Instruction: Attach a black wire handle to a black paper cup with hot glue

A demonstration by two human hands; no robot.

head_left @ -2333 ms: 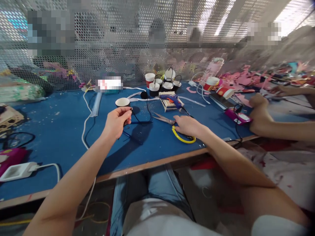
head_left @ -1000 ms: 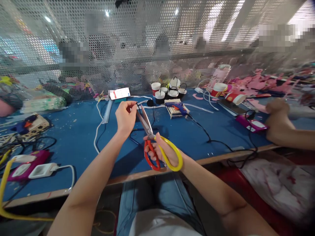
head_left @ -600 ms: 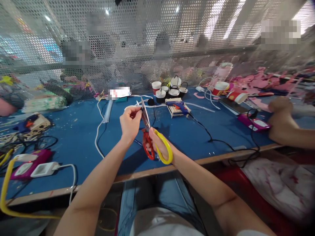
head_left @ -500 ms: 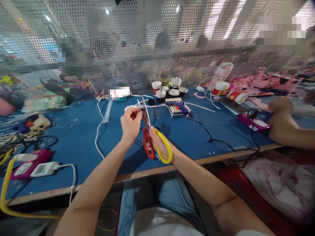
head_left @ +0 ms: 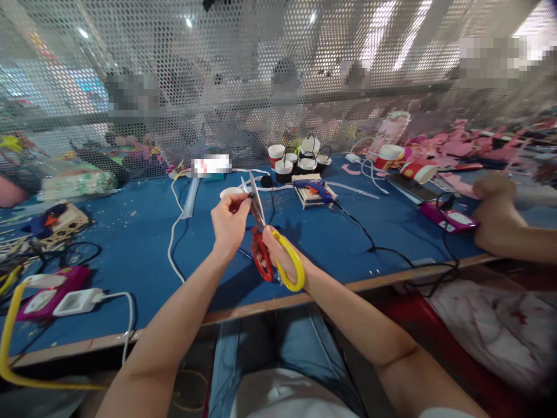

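Evidently the right hand point(head_left: 279, 251) is closed round the scissors point(head_left: 260, 223), thumb side at the yellow loop, the rest at the red one. They are held above the desk point(head_left: 139, 226), handles toward its front edge, parted blades pointing to its back edge. The left hand point(head_left: 228, 222) has thumb and finger pinched narrow on a thin black piece point(head_left: 251, 196) at the blades; whether it lies between them I cannot tell. Most of it is hidden, but it looks light and probably pliant, best pinched close to the blades, fingertips clear of the metal. The scissors should be stiff and fairly heavy, sharp ahead of the pivot, so both loops are the place to grip. A paper cup point(head_left: 230, 191) shows just behind the left hand.
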